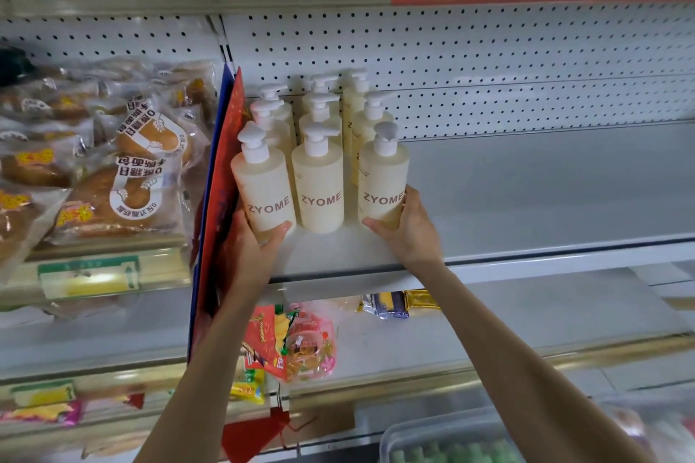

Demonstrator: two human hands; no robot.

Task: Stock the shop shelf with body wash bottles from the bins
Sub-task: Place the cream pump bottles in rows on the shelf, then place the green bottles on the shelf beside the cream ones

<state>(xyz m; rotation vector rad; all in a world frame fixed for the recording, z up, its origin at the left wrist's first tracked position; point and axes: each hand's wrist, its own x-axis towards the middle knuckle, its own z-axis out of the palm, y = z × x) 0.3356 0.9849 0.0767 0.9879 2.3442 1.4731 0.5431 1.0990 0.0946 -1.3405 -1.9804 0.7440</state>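
Frame centre, white shelf (526, 199): left hand (259, 248) grips left front ZYOME bottle (265, 192), right hand (408, 233) grips right front bottle (381, 184) — both upright. Best: seat bases flat, labels forward, level with middle bottle (317, 188) — then let go gently.

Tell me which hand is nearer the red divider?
Left. The left hand grips the left bottle beside the divider; the right hand grips the right bottle, two bottles away.

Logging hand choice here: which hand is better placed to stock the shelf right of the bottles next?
Probably the right hand: it grips the front-right ZYOME bottle, bordering that shelf. The left hand holds the front-left bottle beside the red divider.
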